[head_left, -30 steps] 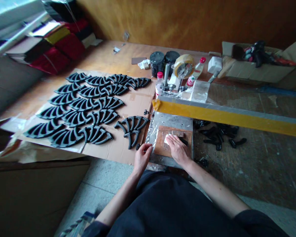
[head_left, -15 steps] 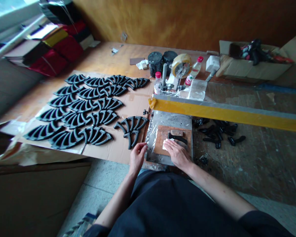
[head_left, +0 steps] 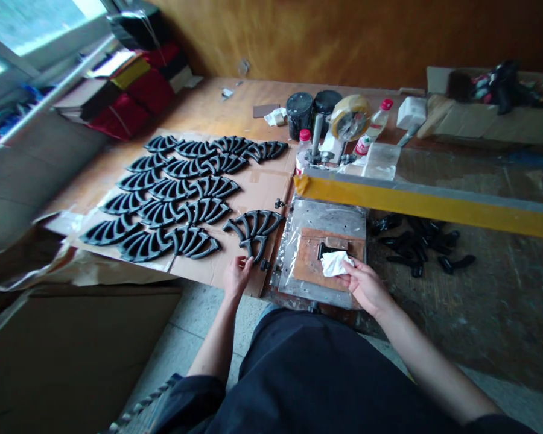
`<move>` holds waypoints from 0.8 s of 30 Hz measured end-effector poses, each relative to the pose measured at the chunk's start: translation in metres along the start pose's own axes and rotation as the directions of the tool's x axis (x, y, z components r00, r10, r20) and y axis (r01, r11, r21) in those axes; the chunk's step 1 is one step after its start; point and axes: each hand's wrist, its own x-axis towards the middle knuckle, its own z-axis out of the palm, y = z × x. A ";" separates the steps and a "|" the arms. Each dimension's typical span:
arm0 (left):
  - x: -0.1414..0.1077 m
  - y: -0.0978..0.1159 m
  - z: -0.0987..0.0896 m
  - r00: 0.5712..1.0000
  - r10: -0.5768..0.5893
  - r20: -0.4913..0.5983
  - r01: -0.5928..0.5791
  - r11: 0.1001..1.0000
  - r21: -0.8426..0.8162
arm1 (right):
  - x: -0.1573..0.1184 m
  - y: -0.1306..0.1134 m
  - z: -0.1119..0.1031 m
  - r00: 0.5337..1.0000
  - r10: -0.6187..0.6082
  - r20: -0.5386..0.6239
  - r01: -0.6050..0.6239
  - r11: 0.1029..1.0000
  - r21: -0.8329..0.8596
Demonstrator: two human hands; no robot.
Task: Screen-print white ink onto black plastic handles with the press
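Since half a second ago the right hand (head_left: 366, 288) has drawn back from lying flat on the board, and it now pinches the white cloth (head_left: 336, 263) between thumb and fingers at its right edge. The left hand (head_left: 238, 278) has shifted farther from the metal plate, toward the cardboard sheet (head_left: 256, 196).

The cloth sits over the front of a black curved piece (head_left: 322, 249) — only part of that piece shows — on a brown board (head_left: 308, 271). Whether cloth and piece touch, I cannot tell. The board lies on the metal plate (head_left: 330, 212).

The left hand has its fingers curled narrow, the tips right at the lowest piece of a small fan of black pieces (head_left: 257, 224); I cannot tell if they grip it. A small black knob (head_left: 265, 265) is just beside that hand.

Farther left, larger fans (head_left: 158, 220) lie in rows on the cardboard. To the right of the plate is a loose pile of glossy black pieces (head_left: 416, 250), and a yellow-faced bar (head_left: 411, 199) stretches across above it. Behind the bar stand two red-capped bottles (head_left: 374, 129), a tape roll (head_left: 344, 108) and two dark cans (head_left: 300, 114).
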 end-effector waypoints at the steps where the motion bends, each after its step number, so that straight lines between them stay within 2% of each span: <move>1: 0.001 0.002 0.000 1.000 0.009 0.023 -0.009 1.000 0.015 | 0.001 0.000 0.000 1.000 0.009 -0.007 -0.009 1.000 0.026; 7: 0.005 0.007 -0.011 0.994 -0.039 0.098 0.031 0.997 0.075 | 0.004 0.003 0.006 0.999 0.049 0.008 -0.050 0.997 0.064; 10: -0.007 0.006 -0.025 0.996 -0.058 0.061 0.053 0.995 0.083 | 0.003 0.003 0.006 0.999 0.034 0.020 -0.034 0.999 0.039; 12: -0.024 0.007 -0.034 0.999 -0.053 0.012 0.052 0.997 0.056 | 0.002 0.003 0.006 1.000 -0.005 0.022 0.006 1.000 -0.009; 14: -0.048 0.014 -0.039 1.000 0.014 -0.019 -0.014 1.000 -0.010 | 0.003 0.004 0.006 0.996 -0.083 0.013 0.084 0.991 -0.106; 16: -0.075 0.025 -0.037 0.985 0.170 0.000 -0.169 0.983 -0.068 | 0.006 0.006 0.006 0.978 -0.207 0.001 0.199 0.943 -0.265; 18: -0.099 0.037 -0.027 0.919 0.389 0.066 -0.382 0.920 -0.089 | 0.009 0.009 0.007 0.933 -0.361 0.009 0.322 0.819 -0.474; 20: -0.116 0.045 -0.015 0.809 0.573 0.135 -0.567 0.820 -0.083 | 0.011 0.012 0.010 0.874 -0.478 0.082 0.404 0.623 -0.670; 22: -0.125 0.049 -0.003 0.719 0.671 0.183 -0.673 0.737 -0.058 | 0.012 0.015 0.016 0.828 -0.514 0.226 0.465 0.403 -0.788; 24: -0.127 0.050 0.002 0.685 0.698 0.209 -0.710 0.703 -0.021 | 0.014 0.022 0.024 0.787 -0.470 0.400 0.546 0.228 -0.806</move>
